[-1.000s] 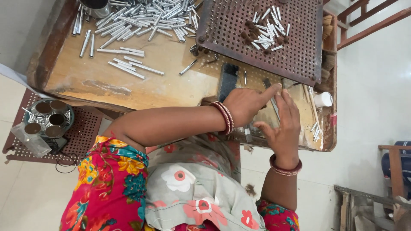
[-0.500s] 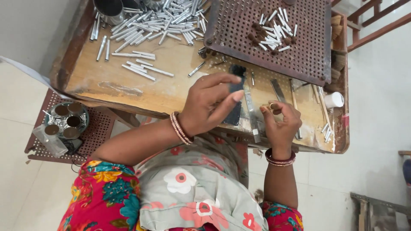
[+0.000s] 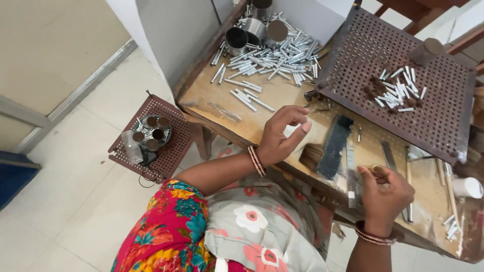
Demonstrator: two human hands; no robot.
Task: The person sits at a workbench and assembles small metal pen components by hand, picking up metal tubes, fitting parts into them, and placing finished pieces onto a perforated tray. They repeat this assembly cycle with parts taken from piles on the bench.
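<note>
My left hand [image 3: 283,135] hovers over the front of the wooden workbench [image 3: 217,103]. Its fingertips pinch a small white tube piece [image 3: 292,130]. My right hand [image 3: 384,195] is curled at the bench's front edge, holding a small brown round piece [image 3: 375,170] between thumb and fingers. Between the hands lies a black flat brush [image 3: 333,147] with a bristle fan at its near end. A heap of white tubes [image 3: 275,56] covers the bench's far left.
A brown perforated tray [image 3: 443,118] at the far right carries several white tubes [image 3: 403,90] and dark bits. Metal cups [image 3: 236,38] stand behind the heap. Thin metal tools [image 3: 389,156] and a white cup [image 3: 467,187] lie at right. A low perforated stool [image 3: 171,151] bears a metal dish [image 3: 153,132].
My left hand has drawn back to the left, away from my right hand, and now pinches a white piece. My right hand stays curled on the brown piece. The view shifted.
</note>
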